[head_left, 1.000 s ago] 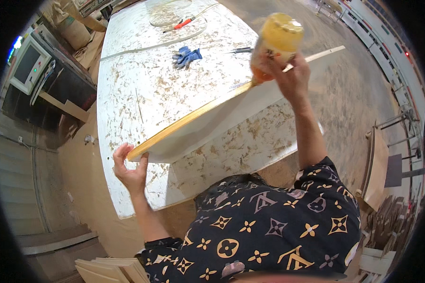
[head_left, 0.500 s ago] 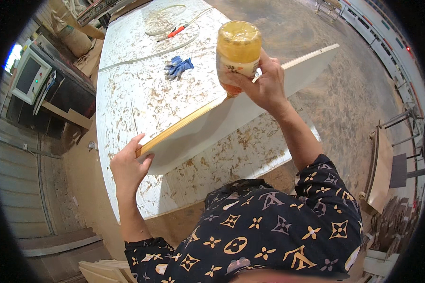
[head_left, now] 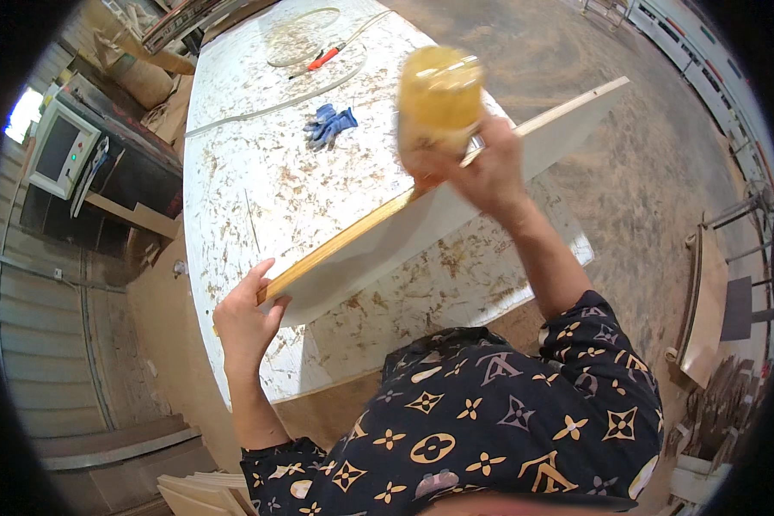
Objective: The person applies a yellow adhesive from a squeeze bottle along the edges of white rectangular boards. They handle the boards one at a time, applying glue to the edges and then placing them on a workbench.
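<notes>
My left hand (head_left: 248, 318) grips the near left end of a long pale board (head_left: 378, 241), thumb on its face and fingers over the edge. The board stands on its long side, tilted over the table (head_left: 219, 185), with its narrow edge upward. My right hand (head_left: 494, 168) is closed around a clear bottle (head_left: 439, 90) of amber liquid, held upside down. The bottle's mouth is down at the board's edge near the middle. From there to my left hand the edge looks wet and yellow; beyond the bottle it is pale and dry.
Blue work gloves (head_left: 329, 126) lie on the stained white tabletop, beyond them a hose (head_left: 335, 83) and a red-handled tool (head_left: 323, 59). A machine with a screen (head_left: 64, 153) stands at left. Wooden boards (head_left: 202, 494) are stacked at lower left; a brown panel (head_left: 703, 314) stands at right.
The bottle is blurred by motion now, its mouth still at about the same place on the board's edge. The view has shifted slightly; both hands keep their hold.
</notes>
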`<state>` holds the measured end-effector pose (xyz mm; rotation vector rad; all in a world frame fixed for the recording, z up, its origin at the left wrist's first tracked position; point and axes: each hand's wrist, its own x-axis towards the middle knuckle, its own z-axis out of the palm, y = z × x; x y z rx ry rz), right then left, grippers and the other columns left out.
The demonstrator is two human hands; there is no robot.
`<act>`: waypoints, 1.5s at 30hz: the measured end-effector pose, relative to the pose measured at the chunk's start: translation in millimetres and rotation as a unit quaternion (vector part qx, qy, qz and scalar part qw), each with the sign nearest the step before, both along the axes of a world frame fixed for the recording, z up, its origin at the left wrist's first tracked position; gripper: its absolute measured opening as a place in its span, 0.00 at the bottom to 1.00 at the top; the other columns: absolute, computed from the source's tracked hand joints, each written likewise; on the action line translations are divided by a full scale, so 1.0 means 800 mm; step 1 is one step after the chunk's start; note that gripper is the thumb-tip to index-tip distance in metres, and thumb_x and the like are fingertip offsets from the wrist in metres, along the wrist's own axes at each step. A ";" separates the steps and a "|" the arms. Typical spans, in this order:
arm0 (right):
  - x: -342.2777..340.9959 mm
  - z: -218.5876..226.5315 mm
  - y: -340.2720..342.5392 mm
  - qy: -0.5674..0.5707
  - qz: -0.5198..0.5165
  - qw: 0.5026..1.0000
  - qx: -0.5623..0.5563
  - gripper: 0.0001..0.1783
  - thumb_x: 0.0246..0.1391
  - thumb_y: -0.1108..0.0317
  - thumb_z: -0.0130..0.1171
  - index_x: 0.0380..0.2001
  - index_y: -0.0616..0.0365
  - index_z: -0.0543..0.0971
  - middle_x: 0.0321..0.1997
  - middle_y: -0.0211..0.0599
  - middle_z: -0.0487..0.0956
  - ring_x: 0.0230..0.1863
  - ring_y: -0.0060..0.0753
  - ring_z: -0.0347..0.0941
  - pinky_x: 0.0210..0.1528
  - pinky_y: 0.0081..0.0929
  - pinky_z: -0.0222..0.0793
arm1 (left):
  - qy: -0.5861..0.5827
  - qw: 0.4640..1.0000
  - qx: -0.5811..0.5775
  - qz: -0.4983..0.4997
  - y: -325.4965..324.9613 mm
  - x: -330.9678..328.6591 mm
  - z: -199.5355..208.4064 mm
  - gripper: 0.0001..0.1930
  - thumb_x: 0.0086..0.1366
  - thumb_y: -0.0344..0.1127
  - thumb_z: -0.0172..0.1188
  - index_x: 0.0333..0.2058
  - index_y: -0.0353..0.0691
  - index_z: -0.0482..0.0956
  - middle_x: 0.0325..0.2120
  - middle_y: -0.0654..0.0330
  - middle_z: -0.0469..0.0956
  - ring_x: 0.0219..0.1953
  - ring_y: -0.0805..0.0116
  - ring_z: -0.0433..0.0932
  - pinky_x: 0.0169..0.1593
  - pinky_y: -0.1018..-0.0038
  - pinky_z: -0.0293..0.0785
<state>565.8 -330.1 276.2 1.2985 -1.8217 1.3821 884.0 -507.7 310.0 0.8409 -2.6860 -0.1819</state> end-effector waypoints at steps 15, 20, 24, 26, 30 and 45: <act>0.051 0.016 -0.022 0.048 0.017 0.999 -0.019 0.23 0.41 0.50 0.71 0.35 0.53 0.78 0.23 0.36 0.81 0.25 0.28 0.80 0.27 0.22 0.71 | -0.005 1.000 -0.001 0.006 0.001 -0.002 0.002 0.28 0.43 0.34 0.72 0.48 0.52 0.78 0.29 0.61 0.83 0.30 0.65 0.82 0.33 0.71 0.75; -0.058 0.019 0.043 -0.118 -0.199 0.973 -0.009 0.22 0.41 0.51 0.72 0.32 0.57 0.78 0.25 0.39 0.82 0.24 0.35 0.81 0.27 0.30 0.75 | 0.018 1.000 -0.008 -0.004 -0.002 0.002 -0.004 0.28 0.42 0.34 0.72 0.47 0.51 0.78 0.27 0.61 0.82 0.28 0.66 0.82 0.31 0.72 0.75; -0.083 0.018 0.072 -0.051 -0.212 0.973 -0.077 0.22 0.46 0.50 0.70 0.33 0.57 0.77 0.24 0.38 0.83 0.26 0.32 0.82 0.26 0.25 0.76 | 0.022 1.000 -0.007 -0.011 0.001 -0.007 -0.006 0.28 0.42 0.33 0.71 0.47 0.51 0.79 0.27 0.61 0.82 0.28 0.66 0.82 0.32 0.73 0.75; -0.065 0.011 0.060 -0.063 -0.152 0.982 -0.095 0.23 0.45 0.50 0.70 0.34 0.57 0.76 0.24 0.36 0.82 0.25 0.32 0.82 0.25 0.27 0.75 | 0.029 0.999 0.001 -0.023 0.006 -0.013 -0.004 0.28 0.43 0.32 0.71 0.48 0.51 0.78 0.27 0.61 0.82 0.28 0.66 0.82 0.32 0.72 0.75; -0.042 0.000 0.041 0.019 -0.111 0.992 -0.052 0.26 0.42 0.49 0.71 0.34 0.57 0.75 0.22 0.39 0.81 0.23 0.35 0.80 0.23 0.31 0.71 | -0.010 1.000 -0.015 -0.015 0.010 -0.018 0.003 0.28 0.43 0.32 0.71 0.48 0.51 0.78 0.28 0.60 0.83 0.28 0.65 0.82 0.32 0.72 0.75; -0.043 0.005 0.029 -0.036 -0.091 0.994 -0.049 0.24 0.43 0.47 0.70 0.33 0.54 0.76 0.24 0.37 0.81 0.25 0.35 0.81 0.26 0.29 0.74 | -0.003 1.000 -0.013 -0.010 0.011 -0.015 0.004 0.28 0.44 0.32 0.71 0.48 0.52 0.78 0.28 0.60 0.82 0.29 0.63 0.82 0.32 0.70 0.75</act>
